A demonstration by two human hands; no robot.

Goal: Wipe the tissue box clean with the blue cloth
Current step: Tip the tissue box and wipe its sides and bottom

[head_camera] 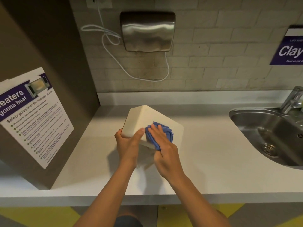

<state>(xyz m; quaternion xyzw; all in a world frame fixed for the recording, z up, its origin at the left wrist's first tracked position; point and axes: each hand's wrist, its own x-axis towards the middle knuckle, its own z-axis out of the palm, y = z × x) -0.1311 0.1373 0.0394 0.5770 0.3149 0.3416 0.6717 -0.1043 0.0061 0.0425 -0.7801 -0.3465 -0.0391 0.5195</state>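
Holding the cream, rounded-corner plastic tissue box (152, 118) tipped up on the pale grey counter (205, 153), one corner pointing away toward the tiled wall, near end lifted toward the body. Gripping the box's near left corner with the left hand (129, 143), thumb curled over the top edge, fingers wrapped round the side. Pressing the crumpled blue cloth (161, 132) flat against the box's right-facing panel with the right hand (165, 153), fingers fairly straight over the fabric, cloth bunched beneath them. Lying directly under and ahead of the right hand, that panel, sloping away and up-left toward the far corner. Judging a sweep along that slope as likeliest next, left hand bracing. Sitting well apart to the right, a steel sink (262, 133).
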